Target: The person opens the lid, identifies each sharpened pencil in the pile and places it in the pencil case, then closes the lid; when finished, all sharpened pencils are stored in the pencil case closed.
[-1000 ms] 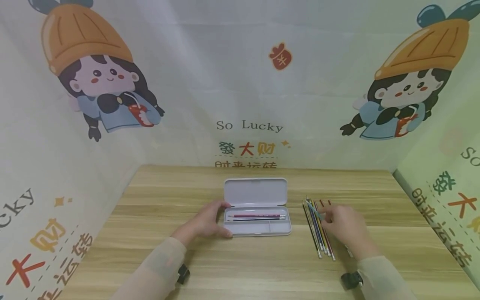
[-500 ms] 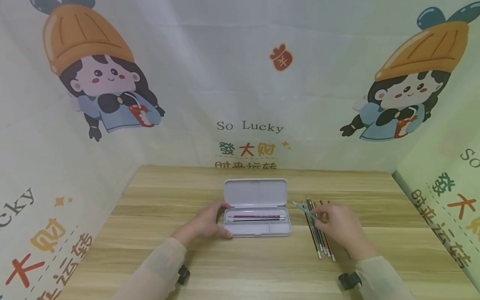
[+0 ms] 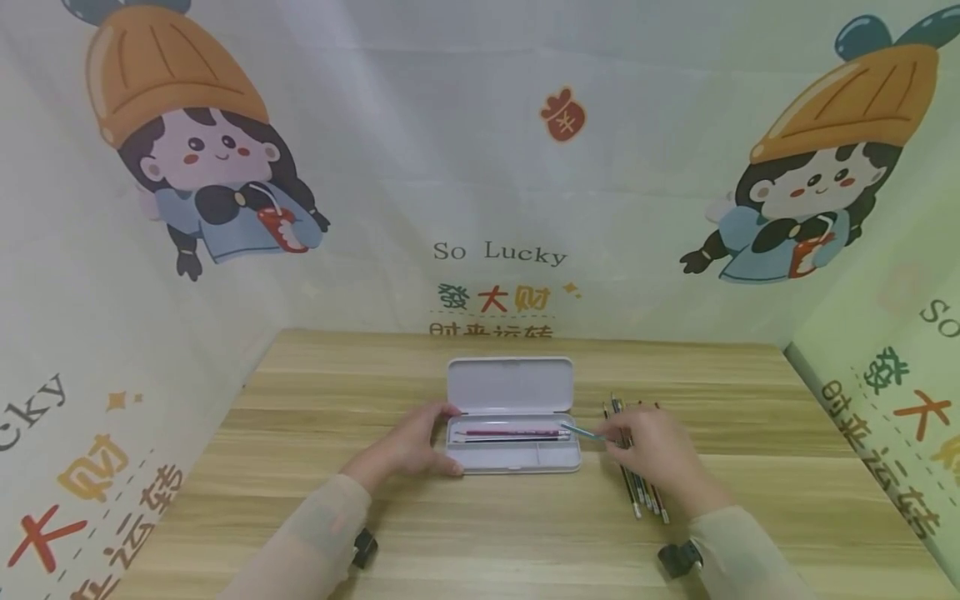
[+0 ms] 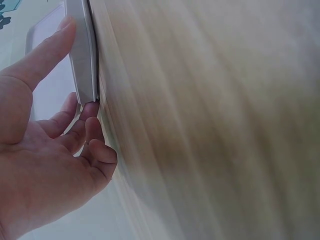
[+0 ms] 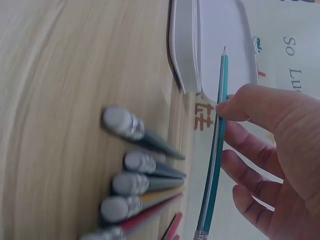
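Note:
An open pencil case [image 3: 491, 457] lies on the table with its lid raised at the back. Its long rear compartment holds two pencils, one of them a magenta pencil [image 3: 517, 432]. My left hand [image 3: 408, 442] grips the case's left end, thumb at the front edge and fingers at the back. Between thumb and forefinger, my right hand [image 3: 660, 454] pinches a teal pencil [image 5: 215, 150] near its middle. The sharpened tip points left and overlaps the case's right end in the head view. Several eraser-topped pencils [image 5: 150, 145] lie beneath the right hand, partly hidden by it.
The wooden table [image 3: 465, 533] reaches back to a printed cloth backdrop [image 3: 360, 192], which also hangs along both sides. A small dark wrist camera [image 3: 678, 559] sits at the right sleeve, another wrist camera [image 3: 365, 548] at the left.
My right hand has lifted the teal pencil from the pile and carried it left to the case, its tip swinging round toward the left. The left hand has stayed on the case.

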Tool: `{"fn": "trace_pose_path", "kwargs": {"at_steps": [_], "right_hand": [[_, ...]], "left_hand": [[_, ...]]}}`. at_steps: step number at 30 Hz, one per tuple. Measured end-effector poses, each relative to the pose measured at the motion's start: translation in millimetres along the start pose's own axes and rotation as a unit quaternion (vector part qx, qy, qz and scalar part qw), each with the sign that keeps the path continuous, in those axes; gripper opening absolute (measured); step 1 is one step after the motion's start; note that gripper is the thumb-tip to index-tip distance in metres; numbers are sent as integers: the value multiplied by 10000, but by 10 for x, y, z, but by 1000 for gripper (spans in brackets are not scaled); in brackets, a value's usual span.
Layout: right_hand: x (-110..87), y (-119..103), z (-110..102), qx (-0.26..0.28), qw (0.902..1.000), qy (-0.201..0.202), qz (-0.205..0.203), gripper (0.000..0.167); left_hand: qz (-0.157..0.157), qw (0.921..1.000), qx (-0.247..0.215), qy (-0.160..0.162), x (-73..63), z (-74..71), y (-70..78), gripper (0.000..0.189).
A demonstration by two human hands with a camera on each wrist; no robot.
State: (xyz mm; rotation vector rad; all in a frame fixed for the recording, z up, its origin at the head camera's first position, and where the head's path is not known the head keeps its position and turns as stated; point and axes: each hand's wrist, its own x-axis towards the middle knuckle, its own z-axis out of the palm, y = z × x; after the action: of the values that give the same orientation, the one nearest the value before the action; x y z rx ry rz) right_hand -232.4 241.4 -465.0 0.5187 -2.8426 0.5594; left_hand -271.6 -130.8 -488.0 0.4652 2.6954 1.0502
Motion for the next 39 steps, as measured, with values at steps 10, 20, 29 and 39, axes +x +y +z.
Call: {"fn": "trace_pose_path", "kwargs": {"at_steps": [10,20,29,39], "right_hand": [[167,-125,131,20,9997,-118,-193,16],[355,-248,264,246,9979,-485,-353,13],[551,-437,372,249,9948,-637,-754,13],[748,-648,487,-201,9918,-602,-1107,11]], "left_hand": [[1,10000,16,-8,3,13,-5,86],[26,10000,9,8,10,5,-15,86],[1,10000,-88,2,-21,9,-1,86],[12,10000,-5,9,-33,-23,39,86]]}}
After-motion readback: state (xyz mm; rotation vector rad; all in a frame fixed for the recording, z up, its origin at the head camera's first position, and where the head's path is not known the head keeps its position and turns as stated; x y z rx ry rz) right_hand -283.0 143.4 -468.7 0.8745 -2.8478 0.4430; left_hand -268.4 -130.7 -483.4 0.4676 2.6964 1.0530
